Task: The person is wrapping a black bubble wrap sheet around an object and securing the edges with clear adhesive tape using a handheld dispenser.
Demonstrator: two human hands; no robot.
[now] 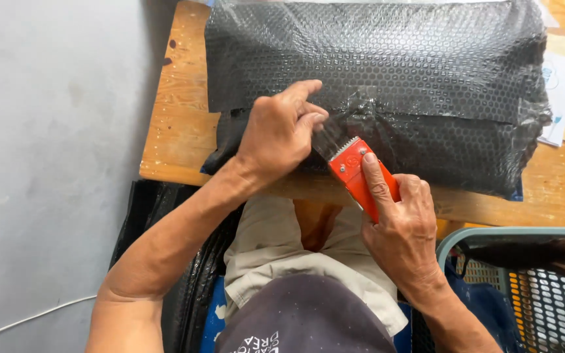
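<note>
Seen from above, a black bubble-wrapped parcel (387, 78) lies across a wooden desk (178, 124), reaching its near edge. The left hand (281, 134) rests on the parcel's near flap, fingers curled together and pinching a strip of clear tape (354, 108). Just to its right, the right hand (403, 229) is clamped around an orange tape cutter (356, 171), forefinger laid along its top, toothed end touching the wrap. A grey mesh basket (524, 281) sits below the desk's right near corner.

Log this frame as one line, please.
left hand: pressing tape on parcel | right hand: grip on orange tape cutter at seam | parcel: black bubble wrap, on wooden table | basket: lower right
</note>
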